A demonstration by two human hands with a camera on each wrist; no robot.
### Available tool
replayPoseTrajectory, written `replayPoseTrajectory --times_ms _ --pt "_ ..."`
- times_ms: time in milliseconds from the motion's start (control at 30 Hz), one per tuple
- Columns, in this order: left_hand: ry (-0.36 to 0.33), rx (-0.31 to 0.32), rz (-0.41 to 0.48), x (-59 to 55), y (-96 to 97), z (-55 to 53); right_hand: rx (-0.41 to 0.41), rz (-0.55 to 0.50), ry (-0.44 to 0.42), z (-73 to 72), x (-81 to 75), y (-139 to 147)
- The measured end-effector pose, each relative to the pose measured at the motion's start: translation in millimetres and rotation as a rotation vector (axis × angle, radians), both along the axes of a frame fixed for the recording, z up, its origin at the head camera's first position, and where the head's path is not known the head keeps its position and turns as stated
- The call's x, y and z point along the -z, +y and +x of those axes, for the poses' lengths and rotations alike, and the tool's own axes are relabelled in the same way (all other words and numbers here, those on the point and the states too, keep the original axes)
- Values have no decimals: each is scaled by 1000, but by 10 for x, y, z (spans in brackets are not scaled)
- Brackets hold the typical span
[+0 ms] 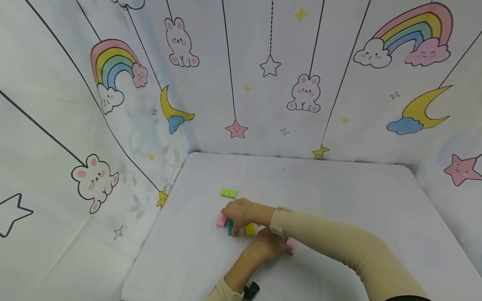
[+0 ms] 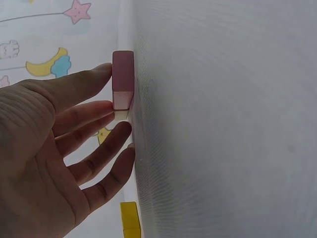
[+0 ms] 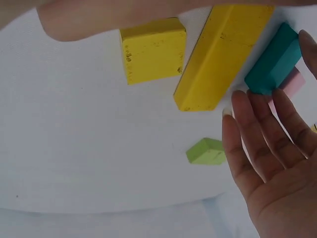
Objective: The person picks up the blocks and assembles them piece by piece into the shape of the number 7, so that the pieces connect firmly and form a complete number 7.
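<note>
My left hand pinches a pink block between thumb and fingers; the left wrist view shows this pink block standing close along the white tabletop. Reaching across above the left arm, my right hand holds a teal block with its thumb on one side and fingertips on the other. Right beside the teal block lies a second pink block, partly covered by the fingers. Between the hands, a long yellow block and a squarer yellow block lie on the table.
A light green block lies beyond the right hand. The crossed right forearm hides part of the table and the left wrist. White cloth with printed rabbits, stars and rainbows hangs behind the table's far edge and along its left side.
</note>
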State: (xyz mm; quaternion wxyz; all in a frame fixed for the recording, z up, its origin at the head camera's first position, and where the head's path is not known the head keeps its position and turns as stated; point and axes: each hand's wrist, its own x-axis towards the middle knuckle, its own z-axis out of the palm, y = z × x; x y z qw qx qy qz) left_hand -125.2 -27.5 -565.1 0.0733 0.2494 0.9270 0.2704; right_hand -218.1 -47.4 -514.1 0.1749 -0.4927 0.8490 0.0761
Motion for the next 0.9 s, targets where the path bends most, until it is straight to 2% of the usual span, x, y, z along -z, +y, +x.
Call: replayPoseTrajectory --times_ms 500,767,900 --pt "56 30 -61 47 6 -13 111 17 -25 -208 -65 37" --pt "228 92 -189 47 14 -15 172 -17 -53 -361 -51 126" --pt "255 95 -202 53 10 -11 207 -39 -59 -408 -61 169"
